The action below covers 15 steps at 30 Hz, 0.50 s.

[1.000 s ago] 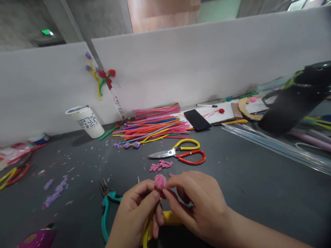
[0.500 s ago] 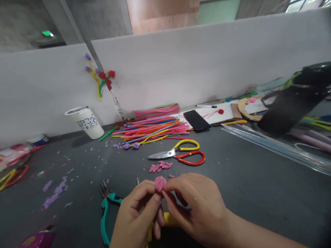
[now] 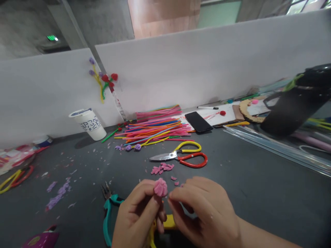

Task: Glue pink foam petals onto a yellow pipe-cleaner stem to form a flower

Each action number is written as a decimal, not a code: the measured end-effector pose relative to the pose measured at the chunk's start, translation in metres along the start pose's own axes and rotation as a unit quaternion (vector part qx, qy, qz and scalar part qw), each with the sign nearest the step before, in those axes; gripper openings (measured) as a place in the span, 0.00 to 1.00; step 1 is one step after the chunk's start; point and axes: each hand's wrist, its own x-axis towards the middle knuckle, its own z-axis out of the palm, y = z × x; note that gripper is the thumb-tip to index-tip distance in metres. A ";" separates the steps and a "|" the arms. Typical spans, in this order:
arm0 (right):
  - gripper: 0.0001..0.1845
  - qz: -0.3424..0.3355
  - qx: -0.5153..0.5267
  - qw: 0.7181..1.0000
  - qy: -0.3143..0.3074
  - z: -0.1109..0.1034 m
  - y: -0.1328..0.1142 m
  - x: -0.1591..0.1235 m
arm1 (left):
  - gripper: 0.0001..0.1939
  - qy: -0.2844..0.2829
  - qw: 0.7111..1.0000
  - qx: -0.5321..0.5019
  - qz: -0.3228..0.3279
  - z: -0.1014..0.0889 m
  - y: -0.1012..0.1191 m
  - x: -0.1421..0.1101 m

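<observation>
Pinched between the thumb and forefinger of my left hand [image 3: 141, 215] is a small pink pipe-cleaner flower [image 3: 160, 187], its ridged head facing up. My right hand [image 3: 204, 210] hovers just right of the flower, a slight gap between them. Its thumb and forefinger are bent together in a pinch; whatever lies between them is too small to make out. Beyond the hands lie cut pink pieces [image 3: 162, 168] and a few loose pink bits [image 3: 176, 183]. Scissors [image 3: 178, 155] with one yellow and one red handle rest behind them. Teal-handled pliers [image 3: 107, 213] lie left of my left hand.
A pile of coloured pipe cleaners [image 3: 155, 129], a phone [image 3: 198, 122] and a white cup [image 3: 90, 125] stand along the back. Clear tubes [image 3: 274, 148] and a dark jug [image 3: 292, 106] are at right. Purple scraps [image 3: 60, 194] and a magenta tool [image 3: 41, 239] lie at left.
My right fingers have come off the pink flower and drawn slightly right. More loose pink bits show on the table beside them. My left hand keeps its hold, and the view has shifted slightly.
</observation>
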 end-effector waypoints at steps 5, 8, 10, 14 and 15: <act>0.05 -0.021 -0.010 1.000 0.004 0.000 0.000 -0.003 | 0.03 -0.029 0.998 0.010 0.062 0.001 0.002 -0.001; 0.04 -0.028 -0.011 1.000 -0.003 0.001 -0.001 -0.006 | 0.04 -0.030 0.995 0.036 0.090 0.001 0.002 -0.001; 0.05 -0.029 -0.013 0.999 -0.007 0.001 -0.001 -0.007 | 0.05 -0.022 0.994 0.048 0.098 0.001 0.002 -0.001; 0.05 -0.032 -0.008 0.999 0.013 0.004 -0.001 -0.008 | 0.06 -0.023 0.988 0.064 0.136 0.002 0.000 -0.002; 0.04 -0.033 -0.006 0.999 0.021 0.005 -0.001 -0.008 | 0.05 -0.028 0.986 0.065 0.149 0.002 -0.001 -0.003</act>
